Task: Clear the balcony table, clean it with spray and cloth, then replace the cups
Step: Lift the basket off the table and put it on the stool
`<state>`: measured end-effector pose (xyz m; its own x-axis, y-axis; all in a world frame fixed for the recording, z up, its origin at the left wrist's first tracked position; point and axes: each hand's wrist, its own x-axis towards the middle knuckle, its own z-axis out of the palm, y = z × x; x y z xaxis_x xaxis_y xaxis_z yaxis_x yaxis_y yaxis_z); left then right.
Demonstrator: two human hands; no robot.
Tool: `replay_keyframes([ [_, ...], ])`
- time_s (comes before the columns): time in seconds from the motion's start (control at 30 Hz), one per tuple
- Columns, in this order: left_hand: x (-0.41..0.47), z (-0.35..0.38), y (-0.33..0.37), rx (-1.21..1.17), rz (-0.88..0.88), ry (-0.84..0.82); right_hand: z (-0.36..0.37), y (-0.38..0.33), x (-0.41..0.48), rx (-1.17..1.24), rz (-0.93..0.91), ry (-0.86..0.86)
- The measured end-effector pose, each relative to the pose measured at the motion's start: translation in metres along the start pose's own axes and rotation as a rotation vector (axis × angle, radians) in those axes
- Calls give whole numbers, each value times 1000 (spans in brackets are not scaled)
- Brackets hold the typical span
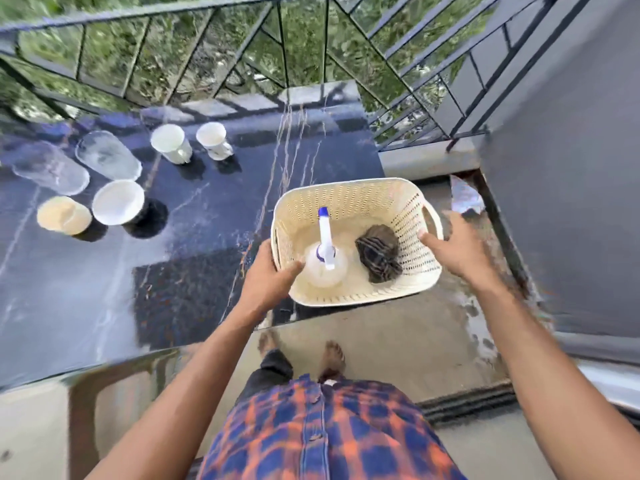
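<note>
A wide table (207,220) with a glossy black, pale-veined stone top is seen filling the left of the view, backed by a dark metal railing (284,39) of straight and slanted bars. A cream plastic basket (346,187), rectangular with rounded corners and perforated walls, is placed at the table's right near corner, partly beyond the edge. Its left rim is gripped by the left hand (273,271), thumb hooked inside. The right hand (453,247) is held spread by the right wall, one fingertip at the rim; contact cannot be told through blur. Two clear tumblers (107,154) are stood at the table's far left. Two white handled cups (171,142) are set beside them, and two rounder cups (117,202), dark outside, are nearer. Inside the basket a translucent spray bottle (325,268) with a white trigger head and blue nozzle is stood, and a crumpled, dark striped cloth (379,254) is laid to its right.
</note>
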<state>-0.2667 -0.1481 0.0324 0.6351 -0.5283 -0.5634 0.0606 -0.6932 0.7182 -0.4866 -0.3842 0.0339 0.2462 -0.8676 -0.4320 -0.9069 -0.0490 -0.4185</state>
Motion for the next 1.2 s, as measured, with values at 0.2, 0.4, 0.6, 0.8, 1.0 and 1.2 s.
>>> replay_keyframes([
  [0.2, -5, 4, 6, 195, 4, 133, 21, -3, -3, 8, -61, 63],
  [0.4, -19, -29, 2, 170, -2, 201, 27, -25, -12, 33, -184, 74],
  [0.6, -39, -99, -26, 102, -45, 343, 52, -98, -28, 4, -376, 19],
  [0.8, -67, -194, -101, -112, -143, 497, 108, -200, -73, -81, -608, -105],
  [1.0, -132, -291, -194, -263, -251, 669, 207, -309, -159, -186, -812, -260],
  [1.2, -192, -370, -330, -413, -464, 934, 331, -406, -275, -346, -1013, -408],
])
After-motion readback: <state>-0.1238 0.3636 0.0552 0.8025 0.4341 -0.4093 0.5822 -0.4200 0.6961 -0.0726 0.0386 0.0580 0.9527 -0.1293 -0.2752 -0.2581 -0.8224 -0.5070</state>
